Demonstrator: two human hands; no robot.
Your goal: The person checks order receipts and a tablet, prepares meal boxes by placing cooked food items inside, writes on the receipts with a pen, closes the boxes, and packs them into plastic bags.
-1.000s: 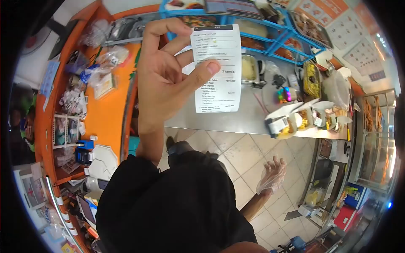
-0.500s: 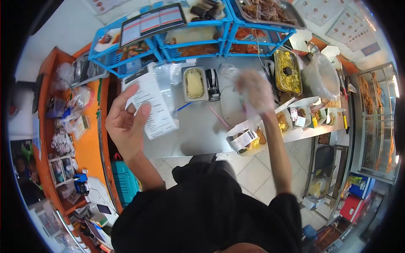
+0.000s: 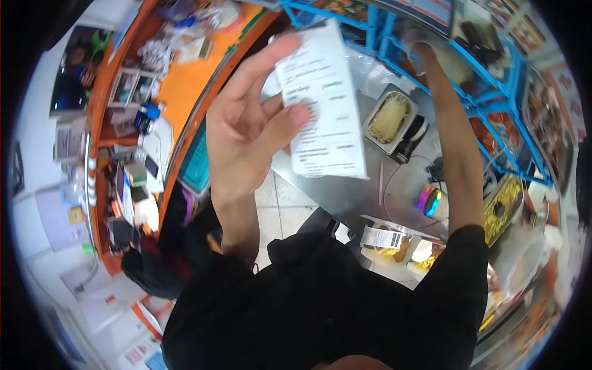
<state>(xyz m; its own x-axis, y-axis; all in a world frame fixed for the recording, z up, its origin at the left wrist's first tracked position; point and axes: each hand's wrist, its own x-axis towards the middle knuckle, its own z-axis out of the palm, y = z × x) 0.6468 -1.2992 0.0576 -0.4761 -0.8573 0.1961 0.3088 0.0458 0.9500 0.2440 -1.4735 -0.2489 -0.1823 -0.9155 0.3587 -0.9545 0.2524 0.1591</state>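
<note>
Pinched between the thumb and fingers of my left hand is a printed paper receipt, held up above the steel counter. My right hand, in a clear plastic glove, reaches into the blue rack at the back; its fingers are blurred and partly hidden, so I cannot tell what they touch. A metal tray of shredded pale food lies on the counter, with a black object beside it. Near the front edge sits an open food box with a printed label on it.
An orange shelf unit with bags and papers stands at left, a teal crate below it. A glowing rainbow-lit device rests on the counter. A tray of yellow food is at right. A screen tops the rack.
The view has turned. My right hand has gone from low at the right, across the counter, into the blue rack. My left hand still holds the receipt.
</note>
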